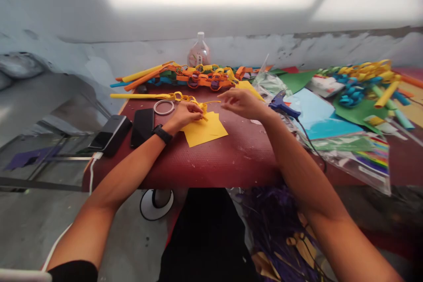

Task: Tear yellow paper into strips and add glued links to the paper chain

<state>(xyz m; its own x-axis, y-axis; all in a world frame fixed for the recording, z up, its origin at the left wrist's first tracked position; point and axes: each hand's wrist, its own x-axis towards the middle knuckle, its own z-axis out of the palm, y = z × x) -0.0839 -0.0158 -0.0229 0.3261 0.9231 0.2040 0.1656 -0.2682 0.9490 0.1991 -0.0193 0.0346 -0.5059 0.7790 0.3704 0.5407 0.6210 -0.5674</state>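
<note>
My left hand point(187, 113) is closed in a pinch on the near end of a yellow paper chain point(180, 96), above a few yellow paper sheets point(206, 131). The chain's links run left to a rolled yellow paper tube point(135, 96). A thin loose strip end point(214, 102) sticks out to the right of the left hand. My right hand point(243, 103) hovers just right of that strip end, fingers apart and bent, with nothing visible in them. A blue glue gun point(284, 105) lies right of my right wrist, its dark cord hanging toward the front edge.
Orange, yellow and blue paper chains point(205, 78) lie along the back, before a clear plastic bottle point(199, 50). A tape roll point(164, 107), a phone point(142, 128) and a dark box-shaped device point(112, 134) sit left. Coloured sheets point(307, 105) and plastic packets point(360, 163) cover the right side.
</note>
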